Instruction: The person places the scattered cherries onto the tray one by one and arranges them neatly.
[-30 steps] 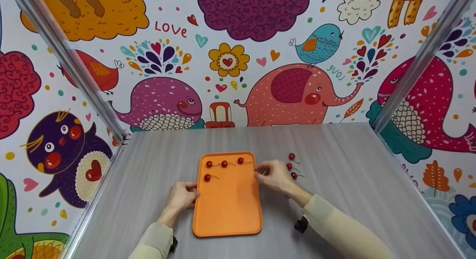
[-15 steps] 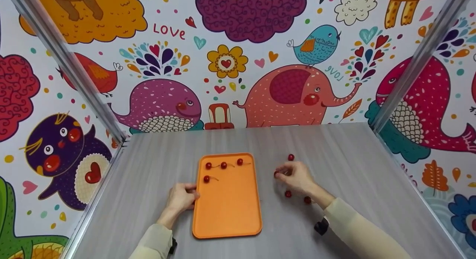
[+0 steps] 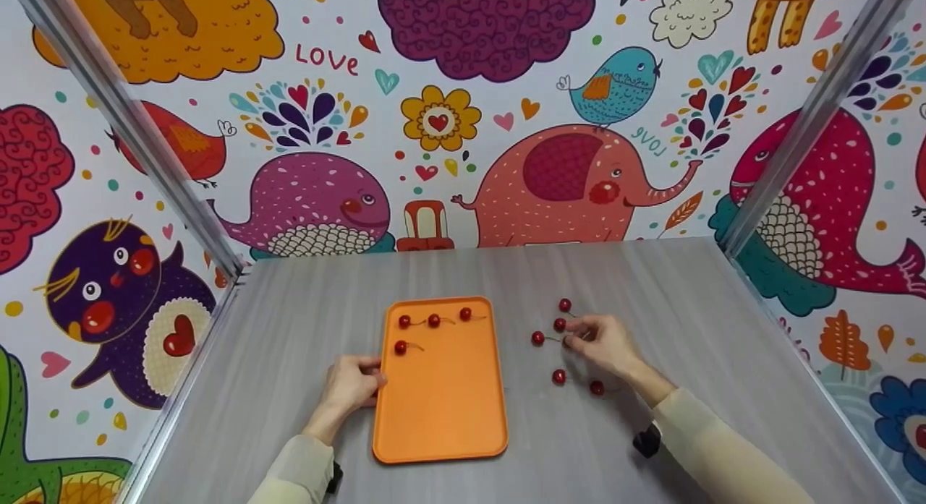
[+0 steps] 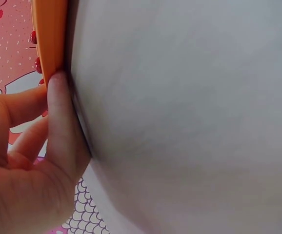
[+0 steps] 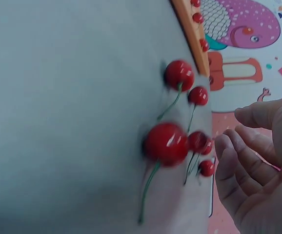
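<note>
At the left edge of an orange tray [image 3: 441,417], my left hand [image 3: 349,385] holds the rim between thumb and fingers; the left wrist view shows the thumb [image 4: 62,122] against the tray's outer wall. Several red cherries with stems lie on the tray, including one cherry [image 3: 401,348] below a row of 3. Over the table to the right, my right hand [image 3: 604,343] hovers with thumb and fingers apart, its fingertips beside a partly covered cherry. Near it lie a cherry [image 3: 537,338], another cherry [image 3: 559,377] and a stemmed cherry [image 5: 165,145].
The grey table [image 3: 311,294] runs back to a wall [image 3: 441,48] printed with cartoon animals. Metal posts, such as the left post [image 3: 137,121], stand at the back corners.
My right hand has moved right, from the tray's right edge to the loose cherries; a cherry it pinched half a second ago now lies on the table. The left hand stays at the tray.
</note>
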Demonstrator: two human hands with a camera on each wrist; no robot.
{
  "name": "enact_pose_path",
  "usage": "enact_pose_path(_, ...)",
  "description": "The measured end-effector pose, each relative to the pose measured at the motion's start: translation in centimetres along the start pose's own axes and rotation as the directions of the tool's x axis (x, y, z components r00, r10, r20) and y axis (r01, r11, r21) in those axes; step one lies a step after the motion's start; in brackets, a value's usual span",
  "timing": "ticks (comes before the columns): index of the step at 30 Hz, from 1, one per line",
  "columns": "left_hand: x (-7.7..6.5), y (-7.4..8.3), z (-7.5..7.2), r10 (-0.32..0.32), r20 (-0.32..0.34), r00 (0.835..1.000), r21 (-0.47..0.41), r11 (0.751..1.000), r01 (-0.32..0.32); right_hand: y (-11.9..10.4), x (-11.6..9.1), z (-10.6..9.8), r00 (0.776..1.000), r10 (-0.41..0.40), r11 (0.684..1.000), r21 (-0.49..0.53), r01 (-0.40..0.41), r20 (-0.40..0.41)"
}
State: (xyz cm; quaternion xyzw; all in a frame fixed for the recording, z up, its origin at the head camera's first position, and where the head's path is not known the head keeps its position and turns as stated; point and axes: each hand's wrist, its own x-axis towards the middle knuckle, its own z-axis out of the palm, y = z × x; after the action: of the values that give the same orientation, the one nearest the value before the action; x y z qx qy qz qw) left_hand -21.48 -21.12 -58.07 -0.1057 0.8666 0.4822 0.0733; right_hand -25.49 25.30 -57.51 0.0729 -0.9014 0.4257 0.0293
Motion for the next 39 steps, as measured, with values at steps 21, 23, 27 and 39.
enact_pose_path(21,0.0,0.1,-0.1,0.0,-0.002,1.0,0.011,1.0,0.0,3.6,0.4,-1.3,0.986,-0.166,0.94,-0.299,0.166,0.027)
enact_pose_path(23,0.0,0.1,-0.1,0.002,-0.001,1.0,0.017,1.0,-0.002,3.6,0.6,-1.1,0.98,-0.195,0.927,-0.322,0.194,0.029)
enact_pose_path(27,-0.1,0.1,-0.1,-0.002,0.002,1.0,0.022,1.0,0.002,3.7,0.9,-0.7,0.974,-0.223,0.91,-0.35,0.222,0.037)
enact_pose_path(39,0.0,0.1,-0.1,0.006,-0.009,1.0,0.035,0.999,-0.005,3.5,1.2,-0.4,0.952,-0.299,0.877,-0.374,0.301,0.064)
